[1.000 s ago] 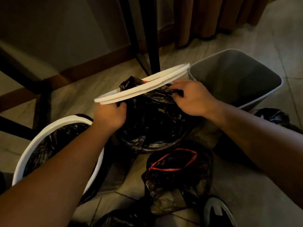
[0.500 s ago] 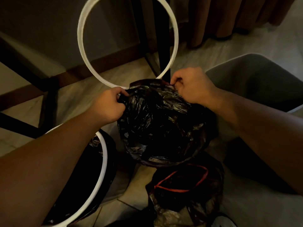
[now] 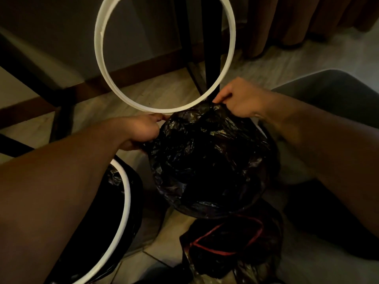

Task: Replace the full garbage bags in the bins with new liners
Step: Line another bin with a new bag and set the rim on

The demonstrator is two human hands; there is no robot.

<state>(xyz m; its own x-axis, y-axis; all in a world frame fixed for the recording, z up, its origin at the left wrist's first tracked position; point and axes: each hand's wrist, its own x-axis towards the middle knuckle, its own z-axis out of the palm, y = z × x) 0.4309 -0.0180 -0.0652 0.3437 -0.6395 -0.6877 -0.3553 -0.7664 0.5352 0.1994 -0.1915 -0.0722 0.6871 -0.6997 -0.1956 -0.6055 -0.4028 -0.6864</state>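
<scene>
Nearest, a black bag with a red drawstring lies on the floor, beside a lined round bin with a white rim at the left. Above them the black liner bulges between both hands. The left hand grips the upright white ring at its lower edge, against the liner's rim; the right hand pinches the liner's far edge. A grey bin stands right, with a curtain beyond
</scene>
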